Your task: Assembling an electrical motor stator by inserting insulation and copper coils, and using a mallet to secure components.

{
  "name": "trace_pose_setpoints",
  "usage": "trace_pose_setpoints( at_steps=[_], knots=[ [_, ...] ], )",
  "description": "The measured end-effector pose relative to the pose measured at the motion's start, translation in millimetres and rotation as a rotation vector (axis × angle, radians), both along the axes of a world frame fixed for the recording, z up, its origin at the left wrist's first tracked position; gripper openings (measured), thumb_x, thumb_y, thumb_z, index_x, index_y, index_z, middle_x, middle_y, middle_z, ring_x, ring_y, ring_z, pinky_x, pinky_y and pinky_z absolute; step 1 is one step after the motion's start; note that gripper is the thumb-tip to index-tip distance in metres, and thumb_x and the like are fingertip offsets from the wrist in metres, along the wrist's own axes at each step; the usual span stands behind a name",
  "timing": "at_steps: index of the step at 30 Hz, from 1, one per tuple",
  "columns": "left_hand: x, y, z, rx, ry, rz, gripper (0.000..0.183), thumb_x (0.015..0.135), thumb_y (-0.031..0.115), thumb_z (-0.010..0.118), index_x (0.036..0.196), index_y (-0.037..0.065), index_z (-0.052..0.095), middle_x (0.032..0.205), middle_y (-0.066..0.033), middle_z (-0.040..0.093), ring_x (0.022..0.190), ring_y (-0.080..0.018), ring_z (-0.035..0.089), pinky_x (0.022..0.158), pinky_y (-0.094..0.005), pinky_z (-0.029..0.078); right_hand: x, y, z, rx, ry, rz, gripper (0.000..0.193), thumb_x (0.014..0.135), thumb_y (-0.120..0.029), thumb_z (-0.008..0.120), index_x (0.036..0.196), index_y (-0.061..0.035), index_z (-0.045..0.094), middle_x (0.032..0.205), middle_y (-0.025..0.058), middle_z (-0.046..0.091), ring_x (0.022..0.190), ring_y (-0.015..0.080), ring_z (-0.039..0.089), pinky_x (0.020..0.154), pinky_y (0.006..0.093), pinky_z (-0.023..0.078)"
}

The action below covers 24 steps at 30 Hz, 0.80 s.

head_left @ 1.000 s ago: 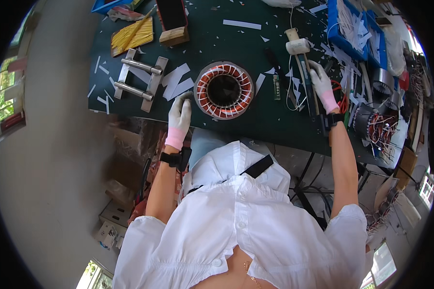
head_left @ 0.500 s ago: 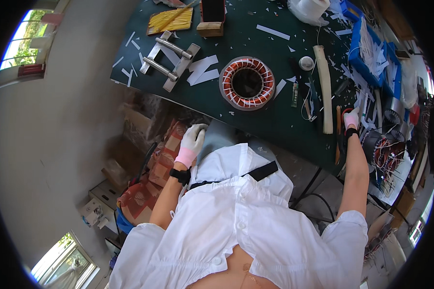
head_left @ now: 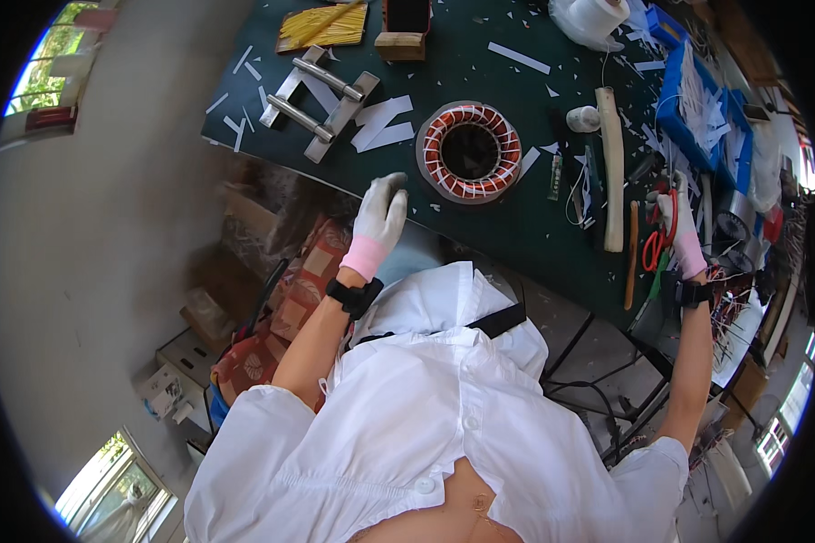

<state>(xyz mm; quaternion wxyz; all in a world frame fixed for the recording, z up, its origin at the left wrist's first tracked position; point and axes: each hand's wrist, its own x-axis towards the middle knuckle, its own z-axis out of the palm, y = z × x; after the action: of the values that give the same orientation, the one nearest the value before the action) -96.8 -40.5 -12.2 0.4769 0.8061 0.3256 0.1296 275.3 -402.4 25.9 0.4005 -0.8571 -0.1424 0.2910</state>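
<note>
My right hand (head_left: pixel 683 219), in a white glove with a pink cuff, is at the right side of the green table. Its thumb and fingers close around red-handled scissors (head_left: pixel 654 249); the blades cannot be made out. A green-handled tool (head_left: pixel 658 276) lies just below, and a flat wooden stick (head_left: pixel 632 253) is to its left. My left hand (head_left: pixel 380 217), gloved the same way, hovers at the table's near edge with its fingers loosely apart, holding nothing. Ahead of it stands a ring-shaped motor stator (head_left: pixel 432 176) with orange copper windings laced in white cord.
A metal frame with two bars (head_left: pixel 340 122) stands at the left, beside white paper strips (head_left: pixel 385 134). Rightward lie a pale rod (head_left: pixel 612 172), a small white jar (head_left: pixel 583 119) and blue bins (head_left: pixel 675 95) of paper scraps. A white spool (head_left: pixel 589 18) is at the back.
My left hand has risen from beside my lap to the table edge. My right hand has shifted slightly right, with the red scissor handles now showing between thumb and fingers.
</note>
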Motion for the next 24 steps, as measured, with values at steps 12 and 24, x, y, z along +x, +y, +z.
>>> trace_pose_setpoints(
  at_steps=[12,24],
  knots=[
    [89,-12,-13,0.363,-0.215,0.094,0.052,0.081,0.011,0.054,0.132,0.004,0.043,0.128,-0.0222,0.048,0.113,-0.0394,0.048,0.099,-0.0466,0.037,-121,212,120,-0.516,-0.364,1.2,0.041,0.084,-0.021,0.063,0.125,-0.0228,0.058,0.084,0.0153,0.063,0.073,0.0323,0.064,0.067,0.0411,0.052],
    [88,-15,-11,0.315,-0.217,0.152,0.052,0.077,0.009,0.055,0.128,0.006,0.047,0.126,-0.0223,0.049,0.113,-0.0401,0.048,0.1,-0.0476,0.036,-103,269,125,-0.625,-0.398,1.607,0.045,0.075,-0.016,0.064,0.12,-0.0191,0.063,0.07,0.0137,0.059,0.066,0.0316,0.062,0.064,0.042,0.051]
  ],
)
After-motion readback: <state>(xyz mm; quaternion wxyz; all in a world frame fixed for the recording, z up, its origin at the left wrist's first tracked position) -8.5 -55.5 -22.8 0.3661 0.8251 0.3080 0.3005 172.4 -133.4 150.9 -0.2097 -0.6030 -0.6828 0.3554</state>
